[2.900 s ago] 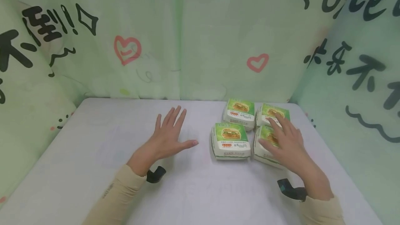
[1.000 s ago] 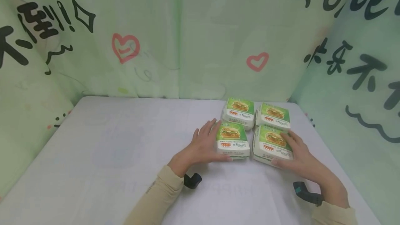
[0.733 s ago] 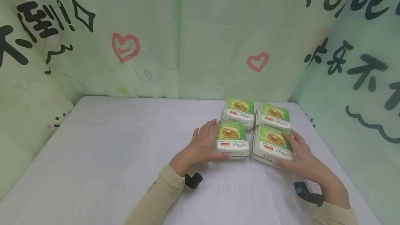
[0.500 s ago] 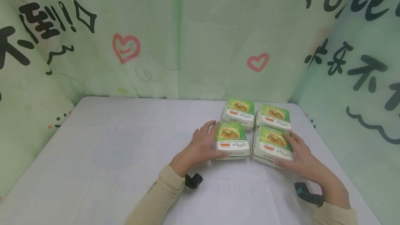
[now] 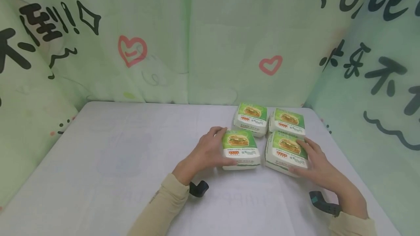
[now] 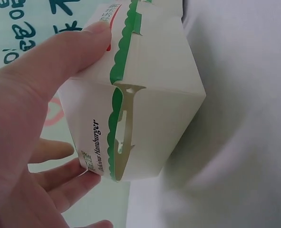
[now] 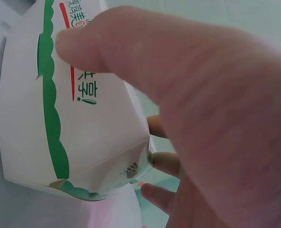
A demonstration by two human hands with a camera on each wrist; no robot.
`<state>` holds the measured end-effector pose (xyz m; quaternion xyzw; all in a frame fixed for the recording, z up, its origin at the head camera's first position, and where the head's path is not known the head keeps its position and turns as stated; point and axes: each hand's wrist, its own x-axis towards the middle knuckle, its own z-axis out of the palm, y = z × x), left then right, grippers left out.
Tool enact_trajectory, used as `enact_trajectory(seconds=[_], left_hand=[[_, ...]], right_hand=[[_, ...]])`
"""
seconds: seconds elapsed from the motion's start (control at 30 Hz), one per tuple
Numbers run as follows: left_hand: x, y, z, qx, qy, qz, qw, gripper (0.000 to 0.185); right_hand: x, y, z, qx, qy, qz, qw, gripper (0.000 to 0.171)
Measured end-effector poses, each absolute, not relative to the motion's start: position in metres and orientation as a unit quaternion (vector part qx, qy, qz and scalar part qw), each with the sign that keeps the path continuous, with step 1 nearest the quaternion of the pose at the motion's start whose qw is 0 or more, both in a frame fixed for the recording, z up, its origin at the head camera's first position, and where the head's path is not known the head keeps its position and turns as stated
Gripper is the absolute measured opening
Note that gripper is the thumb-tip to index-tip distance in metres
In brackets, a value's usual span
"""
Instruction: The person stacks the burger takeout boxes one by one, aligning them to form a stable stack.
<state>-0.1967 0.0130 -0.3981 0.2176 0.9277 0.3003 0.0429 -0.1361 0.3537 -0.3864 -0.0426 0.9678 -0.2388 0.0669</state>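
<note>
Two green-and-white hamburger boxes stand in front of two more on the right half of the table. My left hand (image 5: 210, 150) grips the front left hamburger box (image 5: 241, 148) from its left side, thumb on the near face and fingers at the far side. In the left wrist view that carton (image 6: 164, 57) shows a scalloped green edge and a slightly gaping side seam. My right hand (image 5: 316, 166) holds the front right hamburger box (image 5: 285, 152) from the right. Its thumb presses the printed near face of the carton (image 7: 26, 118) in the right wrist view, with fingertips behind it.
Behind them stand a back left hamburger box (image 5: 251, 117) and a back right one (image 5: 288, 121), close to the front right box. A white cloth covers the table (image 5: 131, 148). Pale green curtains (image 5: 223, 46) with drawn hearts and black lettering enclose the back and sides.
Both hands came down from hovering open and took hold of the front boxes. The left box has since shifted slightly left and nearer; the right hand has stayed almost still.
</note>
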Motion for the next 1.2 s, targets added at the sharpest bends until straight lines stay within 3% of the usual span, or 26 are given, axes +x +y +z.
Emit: enact_trajectory(seconds=[0.9, 1.2], left_hand=[[-0.183, -0.05, -0.393, 0.202, 0.915, 0.348, 0.032, 0.105], [-0.186, -0.053, -0.398, 0.206, 0.914, 0.342, 0.07, 0.108]], right_hand=[[-0.135, 0.356, -0.385, -0.049, 0.967, -0.241, 0.071, 0.094], [-0.136, 0.356, -0.384, -0.053, 0.967, -0.24, 0.066, 0.096]])
